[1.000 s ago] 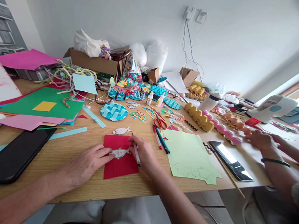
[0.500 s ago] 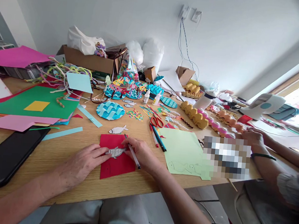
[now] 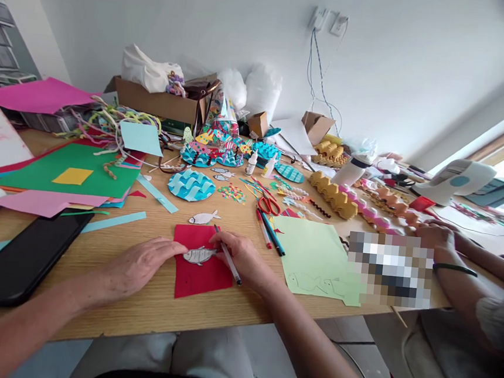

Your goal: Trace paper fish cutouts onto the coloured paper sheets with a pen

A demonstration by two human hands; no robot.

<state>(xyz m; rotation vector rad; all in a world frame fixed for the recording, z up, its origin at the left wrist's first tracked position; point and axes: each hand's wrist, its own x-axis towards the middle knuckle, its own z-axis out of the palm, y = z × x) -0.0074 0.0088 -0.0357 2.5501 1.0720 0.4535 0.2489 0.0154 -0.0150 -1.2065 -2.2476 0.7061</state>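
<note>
A grey-and-white paper fish cutout (image 3: pixel 199 255) with drawn fins and stripes lies over a red sheet of paper (image 3: pixel 186 283). My left hand (image 3: pixel 144 262) comes in from the left, its fingertips brought together at the fish's head. Held in my right hand (image 3: pixel 245 262) is a pen (image 3: pixel 231 262), tilted with its clear barrel toward me; the fingertips also sit by the fish's tail. A small dark mark shows on the lower red paper. Just above the sheet rests a second white fish cutout (image 3: pixel 204 217).
A light green sheet (image 3: pixel 317 253) with fish outlines, several markers (image 3: pixel 270 232) and red scissors (image 3: pixel 269 203) lie to the right. At left are a black phone-like slab (image 3: pixel 29 258) and stacked coloured paper (image 3: pixel 37 170). Another person's arms (image 3: pixel 453 259) rest at far right.
My left fingers have drawn back from lying across the fish to its head, so more of the fish shows. The pen stays in my right hand. The view has shifted slightly left.
</note>
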